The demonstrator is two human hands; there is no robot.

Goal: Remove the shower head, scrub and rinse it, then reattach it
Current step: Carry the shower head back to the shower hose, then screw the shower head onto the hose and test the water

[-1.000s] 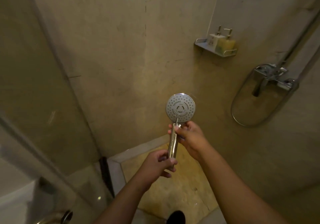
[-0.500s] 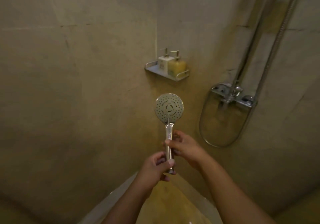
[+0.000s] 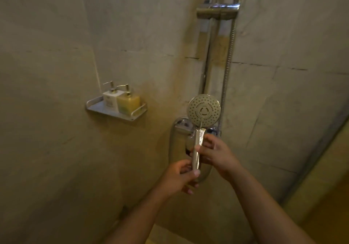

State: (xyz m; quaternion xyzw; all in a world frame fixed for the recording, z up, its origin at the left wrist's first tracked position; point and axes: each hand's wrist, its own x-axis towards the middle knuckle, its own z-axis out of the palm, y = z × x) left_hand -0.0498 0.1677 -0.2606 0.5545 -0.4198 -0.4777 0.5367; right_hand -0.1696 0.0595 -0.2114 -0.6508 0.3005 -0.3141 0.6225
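Observation:
A chrome shower head (image 3: 204,110) with a round perforated face points toward me, its handle upright in front of the wall mixer. My left hand (image 3: 179,177) grips the bottom end of the handle. My right hand (image 3: 217,153) pinches the handle higher up, thumb across the front. The metal hose (image 3: 227,64) hangs down the wall beside the riser rail (image 3: 209,59), and its loop (image 3: 171,149) shows behind my hands. The holder bracket (image 3: 217,9) sits at the top of the rail. Whether the hose is joined to the handle is hidden by my left hand.
A metal corner shelf (image 3: 113,111) on the left wall carries a white pump bottle (image 3: 110,98) and a yellow pump bottle (image 3: 128,102). The mixer valve (image 3: 181,125) is partly hidden behind the shower head. Beige tiled walls surround me.
The view has swung up and to the right, bringing the rail and bracket into sight. Both hands keep the same hold on the handle, now in front of the mixer.

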